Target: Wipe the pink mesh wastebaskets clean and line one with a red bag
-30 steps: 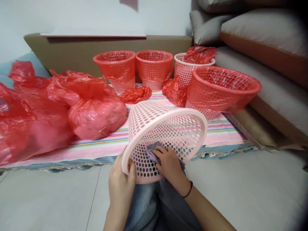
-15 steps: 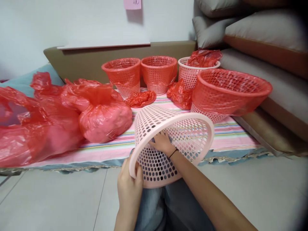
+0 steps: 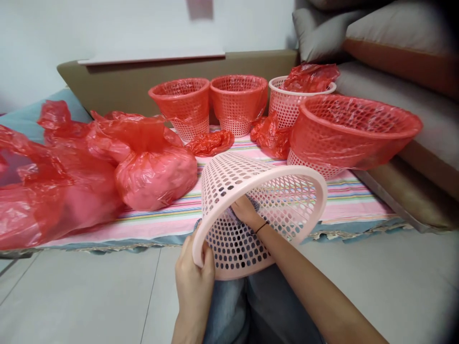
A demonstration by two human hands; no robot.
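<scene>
A pale pink plastic wastebasket (image 3: 236, 179) with a lattice of holes lies tilted over my knees, its mouth turned toward me and to the right. My left hand (image 3: 195, 267) is closed around the left side of its rim, thumb on the inner face. Deep in the basket is my right hand (image 3: 245, 210), a dark band on its wrist. It presses a grey-blue cloth (image 3: 255, 203) against the inside wall; the fingertips are hidden behind the rim.
Red-bagged baskets (image 3: 184, 105) stand on the striped cloth (image 3: 172, 224), one tilted basket (image 3: 351, 124) at right. A pink basket (image 3: 283, 107) holds a crumpled red bag. Filled red bags (image 3: 154, 177) lie left. Grey cushions (image 3: 401, 36) are stacked right.
My right hand has shifted slightly right inside the basket, and its fingers are now curled more over the cloth. The view has tipped down a little. My left hand keeps its grip.
</scene>
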